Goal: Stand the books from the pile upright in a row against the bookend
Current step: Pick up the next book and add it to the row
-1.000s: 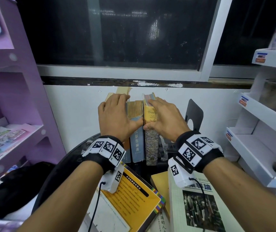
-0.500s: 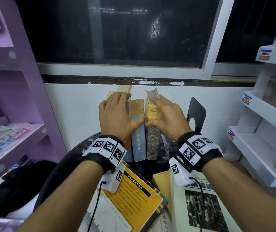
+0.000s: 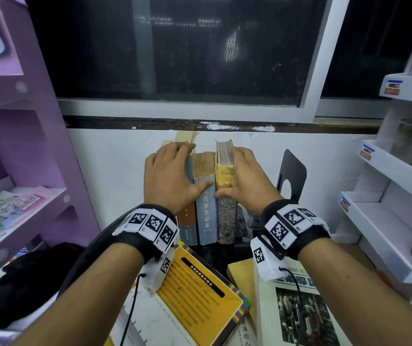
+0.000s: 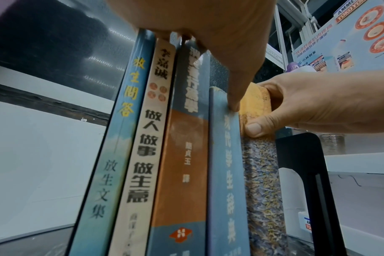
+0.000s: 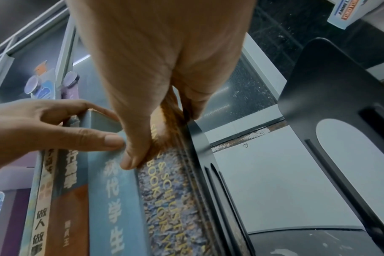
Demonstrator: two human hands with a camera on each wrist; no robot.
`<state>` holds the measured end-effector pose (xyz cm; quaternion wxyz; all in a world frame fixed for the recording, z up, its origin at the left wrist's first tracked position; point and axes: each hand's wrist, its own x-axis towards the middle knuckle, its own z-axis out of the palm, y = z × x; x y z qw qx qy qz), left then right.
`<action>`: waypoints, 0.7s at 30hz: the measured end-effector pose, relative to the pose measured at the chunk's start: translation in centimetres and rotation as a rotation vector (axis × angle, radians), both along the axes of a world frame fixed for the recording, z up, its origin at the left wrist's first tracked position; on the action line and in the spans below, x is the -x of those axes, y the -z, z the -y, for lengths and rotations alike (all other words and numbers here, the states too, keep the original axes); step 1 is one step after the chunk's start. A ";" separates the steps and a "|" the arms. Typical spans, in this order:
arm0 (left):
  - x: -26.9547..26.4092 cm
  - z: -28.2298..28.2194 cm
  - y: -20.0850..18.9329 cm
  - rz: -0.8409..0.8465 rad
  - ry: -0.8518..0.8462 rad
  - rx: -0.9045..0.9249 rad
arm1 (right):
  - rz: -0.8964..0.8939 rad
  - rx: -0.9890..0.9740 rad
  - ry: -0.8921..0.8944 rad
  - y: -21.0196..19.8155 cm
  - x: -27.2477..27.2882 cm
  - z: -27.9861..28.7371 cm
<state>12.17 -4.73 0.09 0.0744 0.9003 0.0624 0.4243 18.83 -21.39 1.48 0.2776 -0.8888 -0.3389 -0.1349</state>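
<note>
Several books stand upright in a row on the dark table [image 3: 92, 248] against the white wall. My left hand [image 3: 172, 176] lies over the tops of the left books, fingers curled over them and thumb pressed on the blue book's [image 3: 207, 216] spine. My right hand [image 3: 242, 178] grips the end book, yellow-topped with a mottled spine [image 3: 226, 221], thumb on the spine and fingers down its right side. The black bookend [image 3: 296, 171] stands just to the right of that book [image 4: 263, 181]. Nearer me lies the pile: a yellow-covered book [image 3: 200, 295] and a white book with a photo [image 3: 297, 313].
A purple shelf unit [image 3: 25, 196] stands close on the left and white shelves [image 3: 387, 221] on the right. A dark window runs above the wall. A black bag [image 3: 25, 283] lies at the lower left beside the table.
Both hands keep the same hold on the upright books. Only the view has shifted slightly; the row and the bookend stand where they were.
</note>
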 end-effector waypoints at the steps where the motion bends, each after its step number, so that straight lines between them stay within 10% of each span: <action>1: 0.0 0.0 0.0 -0.005 0.000 0.000 | -0.004 0.005 0.003 0.1 0.0 0.1; 21: 0.2 -0.3 -0.2 -0.021 0.055 0.050 | -0.076 -0.042 0.001 0.4 -0.9 0.2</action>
